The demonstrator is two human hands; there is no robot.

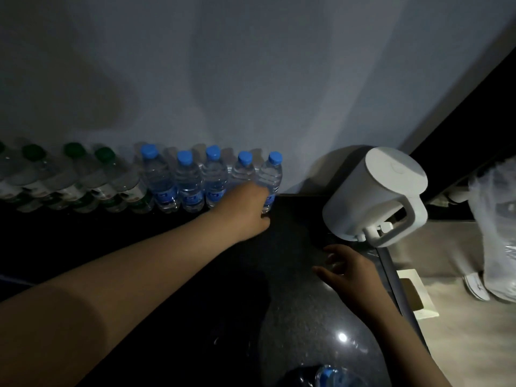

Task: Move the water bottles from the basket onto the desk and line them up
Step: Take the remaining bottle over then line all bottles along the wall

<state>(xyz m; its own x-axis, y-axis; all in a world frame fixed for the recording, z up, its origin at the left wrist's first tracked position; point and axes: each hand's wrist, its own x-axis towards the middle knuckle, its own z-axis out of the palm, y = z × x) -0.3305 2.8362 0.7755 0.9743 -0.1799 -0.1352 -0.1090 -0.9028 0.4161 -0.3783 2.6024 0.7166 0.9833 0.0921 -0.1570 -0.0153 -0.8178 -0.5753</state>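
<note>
A row of water bottles stands on the dark desk [293,275] against the wall. Several green-capped bottles [111,177] are at the left, several blue-capped bottles [190,182] to their right. My left hand [251,208] reaches across and grips the lower part of the rightmost blue-capped bottle [272,171], which stands upright at the row's end. My right hand [346,269] hovers over the desk near its right edge, fingers loosely spread and holding nothing. Another blue-capped bottle [328,374] shows at the bottom edge; whatever holds it is too dark to make out.
A white electric kettle [377,194] sits on the desk's right end, close to my right hand. Past the desk edge are a light floor, a white box [416,294] and a clear plastic bag [497,219] beside white shoes.
</note>
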